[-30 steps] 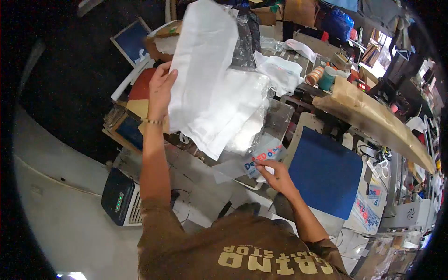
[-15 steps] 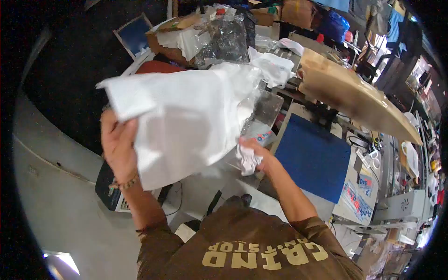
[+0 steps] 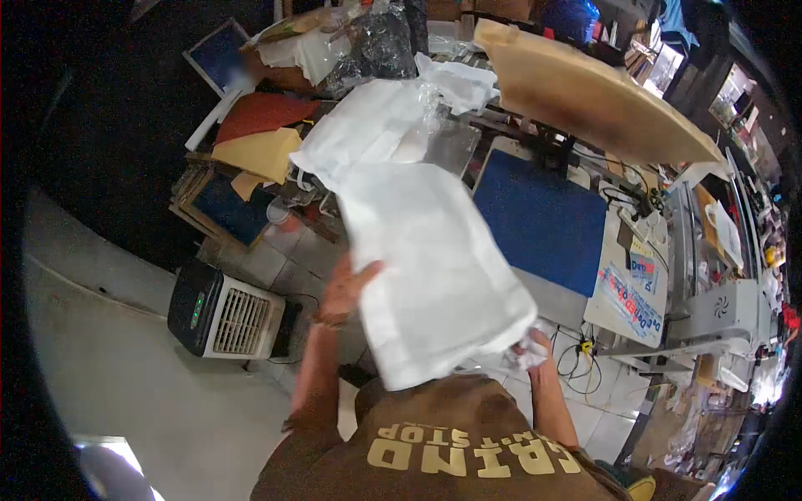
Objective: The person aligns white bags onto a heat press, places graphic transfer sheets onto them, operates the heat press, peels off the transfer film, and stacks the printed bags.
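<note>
A white cloth piece (image 3: 434, 267), flat and blurred by motion, hangs in front of my chest. My left hand (image 3: 347, 288) grips its left edge, thumb on top and the other fingers hidden or smeared. At its lower right corner my right hand (image 3: 540, 346) is closed on a crumpled white cloth (image 3: 528, 355), partly covered by the flat piece. Beyond the far edge lies more white cloth (image 3: 368, 121), with clear plastic beside it. To the right of the held piece is a blue flat platen (image 3: 539, 217).
A brown board (image 3: 585, 96) juts over the far right of the platen. On the left floor stands an air cooler (image 3: 225, 309). Framed screens (image 3: 225, 204) and a yellow sheet (image 3: 259, 154) lie at the far left. Cables (image 3: 576, 359) hang at the right.
The white cloth piece has moved right and closer to my body, now lying flatter. Both hands have come nearer my chest; the right hand keeps the crumpled cloth. The view has turned left.
</note>
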Available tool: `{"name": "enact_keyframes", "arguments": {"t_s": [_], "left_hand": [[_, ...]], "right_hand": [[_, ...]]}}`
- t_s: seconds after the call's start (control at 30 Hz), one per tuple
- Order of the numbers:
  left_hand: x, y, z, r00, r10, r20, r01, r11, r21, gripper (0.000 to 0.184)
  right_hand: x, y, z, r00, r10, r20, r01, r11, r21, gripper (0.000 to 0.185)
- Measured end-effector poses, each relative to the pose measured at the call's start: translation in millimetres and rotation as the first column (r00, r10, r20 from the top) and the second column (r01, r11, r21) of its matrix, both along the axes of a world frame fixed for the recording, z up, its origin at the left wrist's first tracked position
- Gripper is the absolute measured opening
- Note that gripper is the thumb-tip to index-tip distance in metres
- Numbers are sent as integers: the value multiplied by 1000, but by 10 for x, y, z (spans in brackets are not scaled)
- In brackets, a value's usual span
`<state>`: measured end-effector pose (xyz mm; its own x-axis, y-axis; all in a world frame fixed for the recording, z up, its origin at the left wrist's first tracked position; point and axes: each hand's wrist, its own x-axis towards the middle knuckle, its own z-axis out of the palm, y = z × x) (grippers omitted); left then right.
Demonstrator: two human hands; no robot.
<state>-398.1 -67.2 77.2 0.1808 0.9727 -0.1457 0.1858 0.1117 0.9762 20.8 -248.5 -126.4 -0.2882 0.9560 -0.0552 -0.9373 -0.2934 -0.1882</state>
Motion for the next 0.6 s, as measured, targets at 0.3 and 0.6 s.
{"name": "enact_keyframes", "arguments": {"t_s": [0.3,0.6], "left_hand": [[1878,188,-116,931,-273,241,197,934,298,47],[2803,1536,-789,926,-281,-251,354,879,320,41]], "right_hand": [[-348,-1071,462,535,-95,840,511,828,-232,65],[-253,-10,587,494,-284,822,779,565,-273,35]]}}
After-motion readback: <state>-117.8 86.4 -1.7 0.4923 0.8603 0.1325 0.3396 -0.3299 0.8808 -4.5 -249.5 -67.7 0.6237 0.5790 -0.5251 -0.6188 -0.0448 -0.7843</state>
